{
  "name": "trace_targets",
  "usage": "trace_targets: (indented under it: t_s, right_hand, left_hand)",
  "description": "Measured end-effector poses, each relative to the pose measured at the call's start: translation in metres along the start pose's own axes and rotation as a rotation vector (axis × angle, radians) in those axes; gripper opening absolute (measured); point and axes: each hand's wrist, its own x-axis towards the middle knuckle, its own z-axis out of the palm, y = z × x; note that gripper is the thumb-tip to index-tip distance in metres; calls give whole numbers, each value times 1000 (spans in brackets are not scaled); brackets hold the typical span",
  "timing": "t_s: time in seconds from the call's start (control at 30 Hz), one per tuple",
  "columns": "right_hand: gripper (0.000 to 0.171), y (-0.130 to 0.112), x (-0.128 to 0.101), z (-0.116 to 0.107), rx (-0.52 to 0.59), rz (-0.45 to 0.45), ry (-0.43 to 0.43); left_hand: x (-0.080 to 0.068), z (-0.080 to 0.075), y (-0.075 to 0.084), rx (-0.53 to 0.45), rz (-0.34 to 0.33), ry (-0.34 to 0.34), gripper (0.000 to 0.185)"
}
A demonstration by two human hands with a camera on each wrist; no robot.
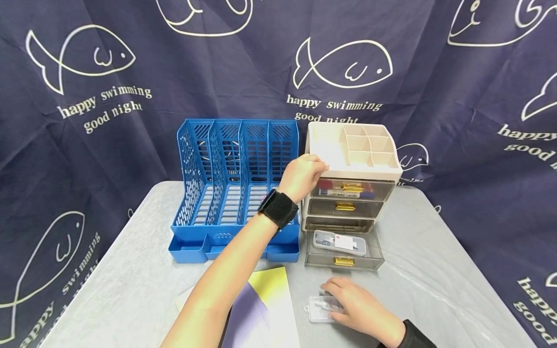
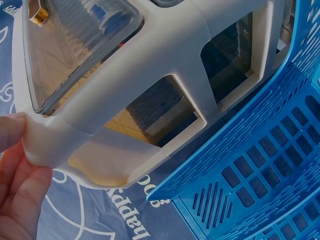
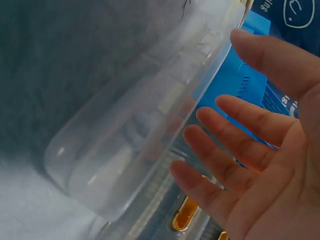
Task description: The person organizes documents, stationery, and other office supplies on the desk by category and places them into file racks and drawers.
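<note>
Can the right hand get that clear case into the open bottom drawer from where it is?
Probably yes. The right hand rests on the clear case just in front of the bottom drawer, which is pulled out with nothing between them.

One blue file rack (image 1: 237, 183), one drawer organiser (image 1: 352, 159) with three drawers, two clear cases (image 1: 323, 309).

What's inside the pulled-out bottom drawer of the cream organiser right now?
The open smoky-clear bottom drawer holds one flat clear plastic case with a white and red label. The case hides the floor beneath it, and the drawer's rear is covered by the cream plastic drawer organiser.
</note>
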Motion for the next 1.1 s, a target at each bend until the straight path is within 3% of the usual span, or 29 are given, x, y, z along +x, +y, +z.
trace_targets:
  t_s: [0.3,0.8,1.1]
  right_hand:
    - [54,-2,-3,7,2,-4,-58]
    - [51,-3,-3,8,-23,-12,-30]
    - [51,-7,-2,-6,-42,-44,-21]
  left_hand:
    - [0,-2,1,-8,-4,7,14]
    - [0,-1,1,-9,-14,0,14]
    - [0,1,1,-14,-7,9,13]
